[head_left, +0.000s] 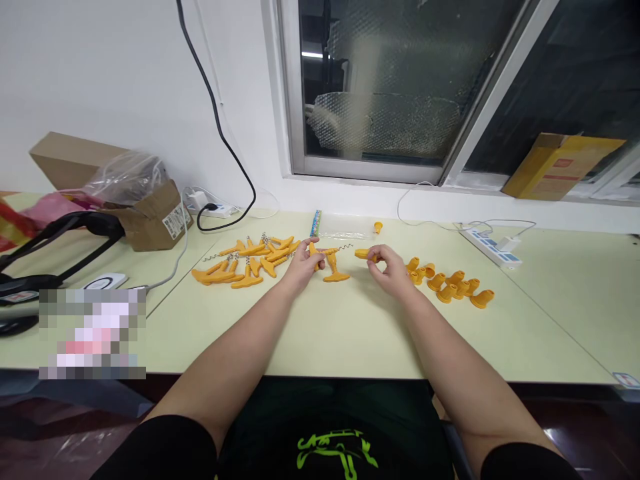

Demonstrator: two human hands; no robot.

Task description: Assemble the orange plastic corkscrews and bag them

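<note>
My left hand (pixel 303 263) grips an orange corkscrew with a T-shaped handle (pixel 333 263), its metal spiral pointing right. My right hand (pixel 387 265) pinches a small orange cap (pixel 364 254) just to the right of the spiral's tip. A pile of several more orange corkscrews (pixel 250 261) lies left of my left hand. Several orange caps (pixel 453 285) stand in a cluster right of my right hand.
A pale green table (pixel 340 333) holds a clear plastic bag (pixel 340 230) and a lone orange cap (pixel 378 227) at the back. A cardboard box (pixel 150 213) with plastic stands at the left, a black cable (pixel 225 143) hangs down the wall, and a power strip (pixel 487 245) lies at the right.
</note>
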